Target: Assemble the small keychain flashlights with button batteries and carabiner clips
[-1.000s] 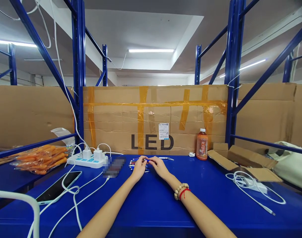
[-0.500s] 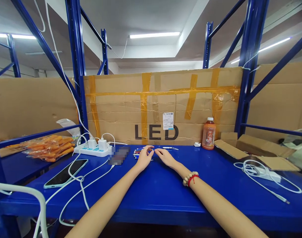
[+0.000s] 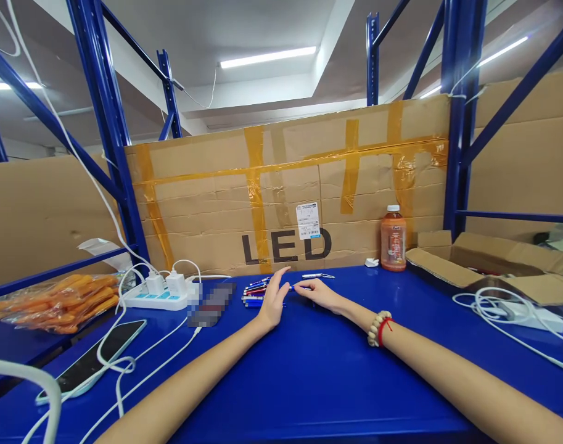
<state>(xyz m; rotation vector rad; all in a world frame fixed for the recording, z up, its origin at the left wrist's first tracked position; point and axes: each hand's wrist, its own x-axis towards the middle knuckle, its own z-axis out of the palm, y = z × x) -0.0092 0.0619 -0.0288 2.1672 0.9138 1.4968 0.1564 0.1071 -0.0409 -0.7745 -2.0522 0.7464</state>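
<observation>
**Two hands meeting over a small heap of pens**

The right hand is lying low on the blue table, its fingertips drawn together and seemingly pinching one end of a blue pen. The left hand is resting on its heel just beside it, fingers loosely spread and lifted, forefinger pointing up, thumb hovering near the pen's other end without clearly touching it. The pen is sitting between the two hands, right at the edge of the heap of pens, near the back of the table in front of the taped cardboard box.

The grip is looking slight. A thin, smooth barrel held only at its tip is likely to swivel or slip, and on this hard, slick surface it could roll off towards the silver pen lying apart behind it. The left palm is also sitting close enough to the heap that a small sideways shift could be scattering the rest.

The pen itself is appearing slender, short and bright blue; its ends are hidden by the fingers. The heap is showing blue, red and dark barrels lying roughly parallel, too small to make out in detail.
</observation>
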